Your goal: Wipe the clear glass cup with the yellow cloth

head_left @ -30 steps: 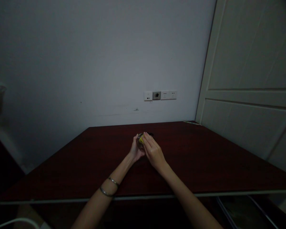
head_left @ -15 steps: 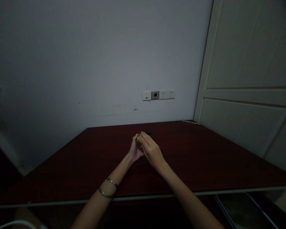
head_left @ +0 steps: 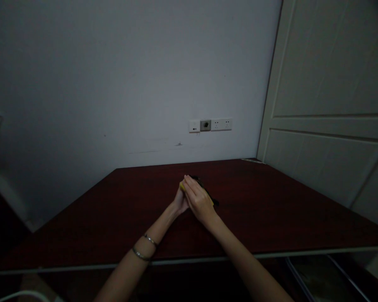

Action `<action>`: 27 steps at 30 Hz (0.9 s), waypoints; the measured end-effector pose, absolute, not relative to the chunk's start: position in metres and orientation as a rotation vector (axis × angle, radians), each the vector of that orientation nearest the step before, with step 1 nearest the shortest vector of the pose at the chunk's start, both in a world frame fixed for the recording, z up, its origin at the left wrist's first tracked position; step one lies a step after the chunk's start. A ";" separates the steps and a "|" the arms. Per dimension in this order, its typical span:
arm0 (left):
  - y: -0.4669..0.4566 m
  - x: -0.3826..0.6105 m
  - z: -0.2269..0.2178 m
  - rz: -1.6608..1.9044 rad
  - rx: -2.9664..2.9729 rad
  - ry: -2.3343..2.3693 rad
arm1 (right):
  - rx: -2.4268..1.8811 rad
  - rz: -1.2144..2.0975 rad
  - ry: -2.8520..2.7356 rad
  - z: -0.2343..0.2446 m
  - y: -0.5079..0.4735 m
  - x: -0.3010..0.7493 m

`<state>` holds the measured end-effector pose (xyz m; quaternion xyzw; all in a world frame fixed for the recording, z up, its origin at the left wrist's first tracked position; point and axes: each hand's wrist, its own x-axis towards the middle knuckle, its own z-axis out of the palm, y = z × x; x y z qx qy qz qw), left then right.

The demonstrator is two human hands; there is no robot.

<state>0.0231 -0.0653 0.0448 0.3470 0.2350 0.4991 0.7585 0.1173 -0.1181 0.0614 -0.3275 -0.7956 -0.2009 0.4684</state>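
Both my hands meet at the middle of a dark red table (head_left: 271, 209). My left hand (head_left: 179, 202) and my right hand (head_left: 198, 199) are closed together round a small yellow and black object (head_left: 182, 186). Only a yellow edge of it shows between my fingers. A dark part (head_left: 211, 199) sticks out to the right of my right hand, lying on the table. I cannot make out what the object is. Two thin bracelets (head_left: 143, 247) circle my left wrist.
A white wall stands behind the table with a strip of sockets (head_left: 210, 125). A pale panelled door (head_left: 327, 109) closes the right side. A white cable (head_left: 15, 296) shows at the bottom left, below the table's front edge.
My right hand has slid further over the object, covering most of the yellow. A dark part now shows on the table to the right of my right hand.
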 end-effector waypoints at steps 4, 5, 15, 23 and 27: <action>-0.063 0.019 0.045 1.001 0.724 0.582 | -0.843 -0.423 -1.871 0.064 -0.112 0.130; -0.063 0.017 0.046 0.973 0.733 0.585 | -0.859 -0.403 -1.842 0.064 -0.112 0.133; -0.069 0.014 0.058 0.985 0.736 0.538 | -0.821 -0.428 -1.816 0.046 -0.122 0.138; -0.064 0.018 0.057 1.127 0.720 0.465 | -0.794 -0.502 -1.932 0.042 -0.133 0.120; -0.070 0.025 0.057 1.139 0.746 0.510 | -0.775 -0.521 -1.979 0.049 -0.130 0.110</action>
